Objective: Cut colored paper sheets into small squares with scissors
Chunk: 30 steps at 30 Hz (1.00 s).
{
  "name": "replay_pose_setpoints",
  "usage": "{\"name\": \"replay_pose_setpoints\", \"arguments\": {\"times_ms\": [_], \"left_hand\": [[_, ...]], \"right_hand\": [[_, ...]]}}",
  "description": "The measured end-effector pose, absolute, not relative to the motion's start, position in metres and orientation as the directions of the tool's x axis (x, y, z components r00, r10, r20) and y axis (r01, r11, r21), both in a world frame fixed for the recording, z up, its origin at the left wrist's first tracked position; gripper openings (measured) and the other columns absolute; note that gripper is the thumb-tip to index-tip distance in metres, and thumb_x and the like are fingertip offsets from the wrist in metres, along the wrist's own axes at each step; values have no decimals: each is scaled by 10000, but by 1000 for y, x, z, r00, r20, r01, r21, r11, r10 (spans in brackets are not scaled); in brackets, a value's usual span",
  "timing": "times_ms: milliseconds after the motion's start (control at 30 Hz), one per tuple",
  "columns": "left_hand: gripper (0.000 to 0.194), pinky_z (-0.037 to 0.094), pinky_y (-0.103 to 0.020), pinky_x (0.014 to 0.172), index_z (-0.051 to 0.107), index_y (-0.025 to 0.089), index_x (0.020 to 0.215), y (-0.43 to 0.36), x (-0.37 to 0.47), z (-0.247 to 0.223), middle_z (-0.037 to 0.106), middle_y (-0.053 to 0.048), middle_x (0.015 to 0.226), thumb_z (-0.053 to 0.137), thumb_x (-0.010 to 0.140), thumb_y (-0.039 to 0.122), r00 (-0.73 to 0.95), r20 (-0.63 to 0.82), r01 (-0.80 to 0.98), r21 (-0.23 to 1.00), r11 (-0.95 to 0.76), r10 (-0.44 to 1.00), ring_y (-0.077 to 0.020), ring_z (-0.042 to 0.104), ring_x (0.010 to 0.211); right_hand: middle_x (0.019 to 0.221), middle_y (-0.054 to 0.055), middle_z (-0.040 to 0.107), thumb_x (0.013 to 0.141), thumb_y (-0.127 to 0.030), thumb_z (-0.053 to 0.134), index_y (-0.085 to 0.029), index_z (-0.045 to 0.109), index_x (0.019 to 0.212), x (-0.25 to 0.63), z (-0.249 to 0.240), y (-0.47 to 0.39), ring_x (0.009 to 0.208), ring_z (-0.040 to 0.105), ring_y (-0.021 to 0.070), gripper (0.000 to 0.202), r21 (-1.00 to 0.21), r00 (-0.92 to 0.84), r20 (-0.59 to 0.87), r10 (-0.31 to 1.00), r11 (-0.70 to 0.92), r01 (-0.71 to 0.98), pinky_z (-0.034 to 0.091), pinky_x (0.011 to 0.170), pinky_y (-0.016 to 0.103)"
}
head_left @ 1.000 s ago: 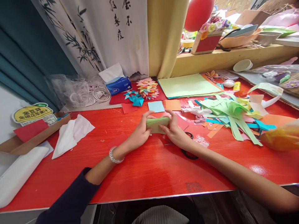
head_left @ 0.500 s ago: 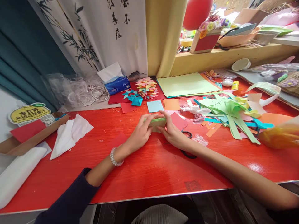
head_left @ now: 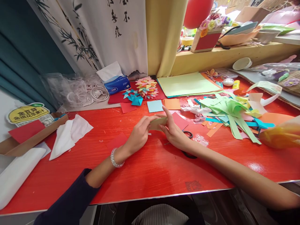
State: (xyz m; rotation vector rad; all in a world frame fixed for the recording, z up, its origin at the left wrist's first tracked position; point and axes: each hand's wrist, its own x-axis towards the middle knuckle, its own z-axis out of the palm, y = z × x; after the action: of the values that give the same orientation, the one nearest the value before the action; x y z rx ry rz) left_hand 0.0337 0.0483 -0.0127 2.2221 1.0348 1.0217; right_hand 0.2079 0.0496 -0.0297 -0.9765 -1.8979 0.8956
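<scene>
A small piece of light green paper (head_left: 157,124) is held up between my two hands, a little above the red table. My left hand (head_left: 138,132) grips its left end, fingers along the upper edge. At the other end my right hand (head_left: 172,130) pinches it, with the index finger raised. Whether it is one sheet or a stack, I cannot tell. Beyond my fingers lie a light blue paper square (head_left: 155,106) and orange paper squares (head_left: 172,104). Scissors (head_left: 188,134) with black handles are partly hidden under my right forearm.
Green paper strips (head_left: 225,109) and coloured scraps are heaped on the right. Large green sheets (head_left: 187,86) lie at the back, beside a folded-paper stack (head_left: 147,87) and a blue tissue pack (head_left: 117,84). White tissue (head_left: 70,134) and a cardboard tray (head_left: 35,137) are on the left.
The green paper has tilted in my hands, its right end now higher. My right index finger has lifted, and my left fingers have shifted along the paper.
</scene>
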Motion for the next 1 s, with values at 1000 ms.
{"name": "replay_pose_setpoints", "arguments": {"times_ms": [1000], "left_hand": [[77,429,-225,712,514,200,923,48,21,20,603,0,870,454,879,178,465,336,472,689,-550,819,-123,561,803]], "right_hand": [[1019,114,577,896,-178,389,-193,430,1096,219,-14,53,950,564,220,205,-559,-421,523,741,671,487,463,806,378]]}}
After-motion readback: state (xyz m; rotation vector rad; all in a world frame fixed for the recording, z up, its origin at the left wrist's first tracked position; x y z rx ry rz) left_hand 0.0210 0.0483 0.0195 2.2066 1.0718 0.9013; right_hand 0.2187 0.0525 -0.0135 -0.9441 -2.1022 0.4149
